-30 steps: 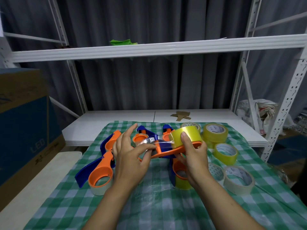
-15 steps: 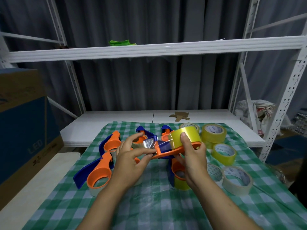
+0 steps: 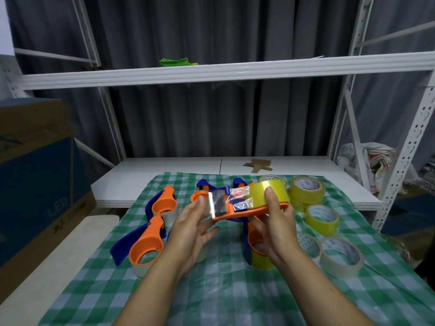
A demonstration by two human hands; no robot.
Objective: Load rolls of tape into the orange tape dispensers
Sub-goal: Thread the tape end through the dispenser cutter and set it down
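Note:
I hold an orange tape dispenser (image 3: 247, 214) in the air above the green checked cloth (image 3: 235, 292). A yellow tape roll (image 3: 259, 190) sits in it. My right hand (image 3: 277, 229) grips the dispenser from below, with its thumb pressed on the roll. A clear strip of tape (image 3: 240, 197) runs from the roll over the blue roller to the metal plate and serrated blade (image 3: 213, 207). My left hand (image 3: 190, 234) is at the blade end with fairly straight fingers; one fingertip touches beside the blade.
Two loaded orange-and-blue dispensers (image 3: 162, 204) (image 3: 146, 250) lie at left, and another with a yellow roll (image 3: 259, 256) lies under my right hand. Several loose tape rolls (image 3: 322, 218) (image 3: 341, 256) lie at right. A cardboard box (image 3: 35, 184) stands at left, and a white shelf (image 3: 211, 71) runs overhead.
My left hand pulled the tape end toward the blade, laid it over the plate and let go of its pinch. My right hand tilted the dispenser's blade end toward me.

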